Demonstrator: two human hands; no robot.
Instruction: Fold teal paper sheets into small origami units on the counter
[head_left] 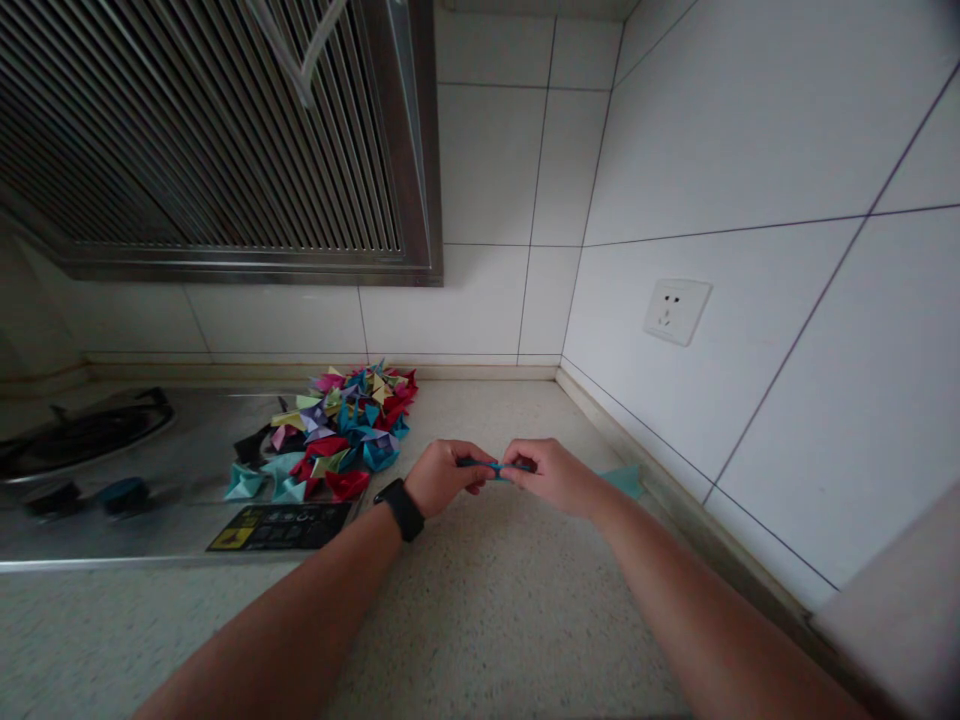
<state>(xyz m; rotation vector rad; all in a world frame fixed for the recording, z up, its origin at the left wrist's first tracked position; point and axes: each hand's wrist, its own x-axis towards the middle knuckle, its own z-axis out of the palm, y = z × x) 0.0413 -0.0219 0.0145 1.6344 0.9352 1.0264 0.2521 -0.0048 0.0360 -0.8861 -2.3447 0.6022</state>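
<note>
A small piece of folded blue paper (496, 467) is stretched between my two hands, just above the speckled countertop (510, 600). My left hand (450, 472), with a black watch on the wrist, pinches its left end between thumb and fingers. At the other end, my right hand (551, 472) grips it the same way. Most of the paper is hidden by my fingers. Partly behind my right forearm lies a light teal sheet of paper (624, 481). To the left of my hands is a pile of folded paper pieces (330, 435) in red, blue, yellow, purple and teal.
The pile rests partly on a steel gas stove (187, 430) with a burner and knobs at left. A black label (281, 526) is on the stove's front. A range hood (225, 150) hangs above. Tiled walls meet at the back right, with a socket (677, 311).
</note>
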